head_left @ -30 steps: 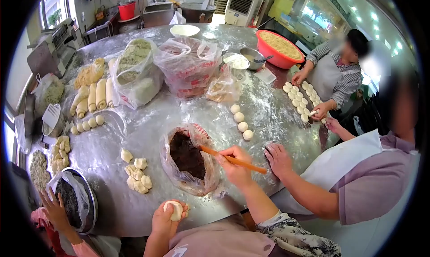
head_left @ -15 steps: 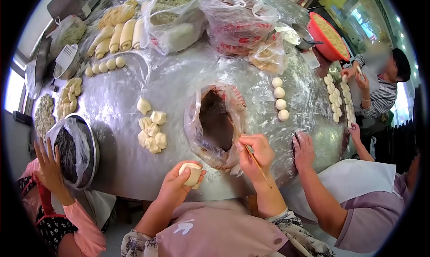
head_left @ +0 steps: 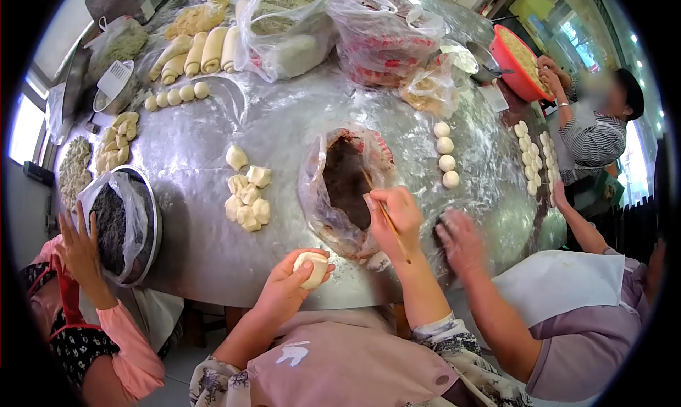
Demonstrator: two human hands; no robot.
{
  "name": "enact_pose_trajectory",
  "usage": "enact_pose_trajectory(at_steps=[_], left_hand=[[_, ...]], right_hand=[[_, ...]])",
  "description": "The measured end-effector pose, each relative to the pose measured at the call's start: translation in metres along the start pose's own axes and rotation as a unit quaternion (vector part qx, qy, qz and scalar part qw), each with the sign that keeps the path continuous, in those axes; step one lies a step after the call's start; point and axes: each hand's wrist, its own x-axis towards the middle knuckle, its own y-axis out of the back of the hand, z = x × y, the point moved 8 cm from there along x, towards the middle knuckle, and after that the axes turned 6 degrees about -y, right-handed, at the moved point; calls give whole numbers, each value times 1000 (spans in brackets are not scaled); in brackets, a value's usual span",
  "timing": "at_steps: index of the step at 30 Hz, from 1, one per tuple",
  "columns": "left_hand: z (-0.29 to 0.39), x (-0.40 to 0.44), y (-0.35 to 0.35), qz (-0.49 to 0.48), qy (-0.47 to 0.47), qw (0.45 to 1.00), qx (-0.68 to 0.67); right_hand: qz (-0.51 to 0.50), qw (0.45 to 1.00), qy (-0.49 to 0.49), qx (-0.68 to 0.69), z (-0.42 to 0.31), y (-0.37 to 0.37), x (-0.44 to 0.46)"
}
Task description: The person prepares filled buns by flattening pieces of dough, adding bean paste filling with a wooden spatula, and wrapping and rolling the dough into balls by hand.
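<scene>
My left hand (head_left: 289, 288) is closed around a pale piece of dough (head_left: 311, 270), held just above the table's near edge. In my right hand (head_left: 397, 219) is a thin wooden stick (head_left: 368, 179), pinched between thumb and fingers. Its upper end reaches into an open plastic bag (head_left: 309, 202) of dark brown paste (head_left: 345, 171), and the tip is hard to make out against the paste. Left of the bag lies a cluster of cut dough pieces (head_left: 248, 200), apart from both hands.
A row of dough balls (head_left: 445, 146) lies right of the bag, near a co-worker's blurred hand (head_left: 462, 242). A metal bowl (head_left: 152, 237) of dark filling stands at left beside another person's hand (head_left: 79, 247). Filled plastic bags (head_left: 383, 41) and a red basin (head_left: 505, 56) stand farther back.
My right hand has moved with the stick farther toward the paste bag. The neighbour's hand at right has shifted left. The far person's hands have gone from the dough pieces to the red basin.
</scene>
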Motion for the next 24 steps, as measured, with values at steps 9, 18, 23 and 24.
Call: enact_pose_trajectory(at_steps=[9,18,23,24], left_hand=[[2,12,-5,12,-9,1000,26],[1,33,-18,-39,-39,986,157],[4,39,-23,-53,-53,976,203],[3,40,-24,-52,-48,978,195]], right_hand=[[66,990,-38,-121,33,23,5],[83,877,-314,355,71,33,13],[-40,937,-287,196,69,12,25],[-41,951,-268,147,69,13,27]])
